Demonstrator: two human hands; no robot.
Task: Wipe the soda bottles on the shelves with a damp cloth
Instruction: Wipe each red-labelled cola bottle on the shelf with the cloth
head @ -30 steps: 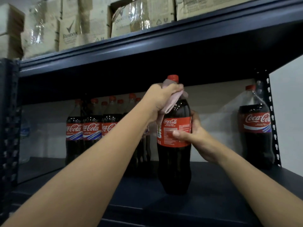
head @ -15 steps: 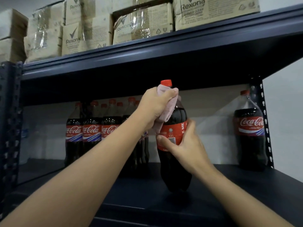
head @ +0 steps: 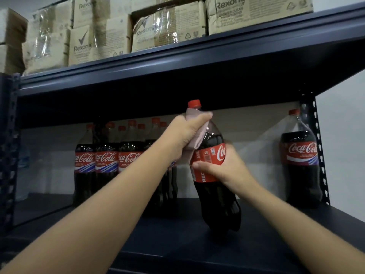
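Observation:
A large cola bottle [head: 214, 196] with a red cap and red label stands tilted to the left on the dark shelf [head: 177, 242], resting on its base edge. My right hand [head: 223, 169] grips it around the label. My left hand [head: 185, 135] holds a pale pink cloth [head: 194, 143] wrapped against the bottle's neck and shoulder, just below the cap.
Several cola bottles [head: 106, 161] stand grouped at the back left. One more cola bottle [head: 301, 165] stands by the right upright post [head: 320, 155]. The shelf above [head: 197, 62] hangs close over the cap and carries cardboard boxes [head: 167, 26].
The bottle has turned in my right hand, so the label shows a different face, and it leans further left. My left hand with the cloth stays at the neck.

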